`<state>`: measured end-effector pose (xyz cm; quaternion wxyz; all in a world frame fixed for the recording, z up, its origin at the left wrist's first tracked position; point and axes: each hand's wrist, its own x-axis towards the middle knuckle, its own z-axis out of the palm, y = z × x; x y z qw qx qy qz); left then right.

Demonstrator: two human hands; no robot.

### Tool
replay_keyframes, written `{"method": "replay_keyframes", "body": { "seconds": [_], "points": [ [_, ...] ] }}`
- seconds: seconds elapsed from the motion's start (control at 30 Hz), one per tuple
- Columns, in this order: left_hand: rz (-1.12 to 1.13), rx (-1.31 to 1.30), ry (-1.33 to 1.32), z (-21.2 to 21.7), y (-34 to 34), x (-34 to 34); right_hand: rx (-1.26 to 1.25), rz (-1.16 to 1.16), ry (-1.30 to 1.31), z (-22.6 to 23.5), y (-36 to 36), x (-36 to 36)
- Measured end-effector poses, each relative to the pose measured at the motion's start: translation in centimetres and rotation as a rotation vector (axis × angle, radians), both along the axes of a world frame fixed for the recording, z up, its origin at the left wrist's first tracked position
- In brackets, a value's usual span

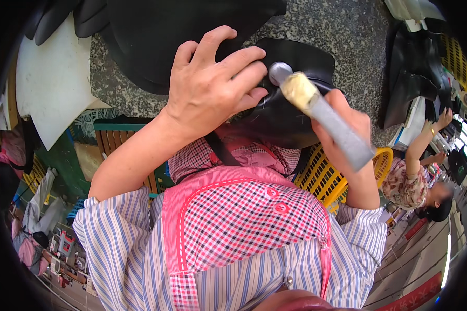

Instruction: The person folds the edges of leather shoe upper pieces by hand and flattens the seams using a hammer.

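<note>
My right hand (345, 122) is closed around a hammer (342, 133), whose round metal face lies against or just above a black leather-like piece (301, 54). The hammer has a yellowish middle and a flat grey end, which is slightly blurred. Just left of the hammer face is my left hand (210, 83), its fingers bent and spread apart. Its thumb and fingertips are at the black piece; I cannot tell how firmly they touch it. Part of the piece folds down over the near edge of a speckled stone slab (347, 26).
More black sheets (145, 41) lie at the far left, beside a white sheet (52, 78). A yellow plastic basket (321, 173) stands below the slab, near my right forearm. Another black piece (415, 67) hangs at the right, where a co-worker (412, 176) is.
</note>
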<state>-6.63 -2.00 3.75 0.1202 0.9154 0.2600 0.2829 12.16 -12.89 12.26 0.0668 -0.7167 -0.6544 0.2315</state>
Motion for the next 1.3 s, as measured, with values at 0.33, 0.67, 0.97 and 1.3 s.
{"method": "replay_keyframes", "body": {
  "seconds": [0.33, 0.67, 0.97, 1.3],
  "points": [
    [0.001, -0.196, 0.008, 0.6, 0.8, 0.1, 0.571, -0.287, 0.443, 1.4, 0.6, -0.9],
    [0.002, -0.261, -0.033, 0.7, 0.7, 0.4, 0.142, -0.104, 0.118, 0.3, 0.2, -0.3],
    [-0.021, -0.321, 0.019, 1.2, 0.6, 0.1, -0.044, -0.014, 0.130, 0.0, 0.9, -0.4],
    [-0.040, -0.301, 0.039, 1.1, 0.8, 0.0, -0.013, -0.197, 0.107, 0.0, 0.2, 0.6]
  ]
}}
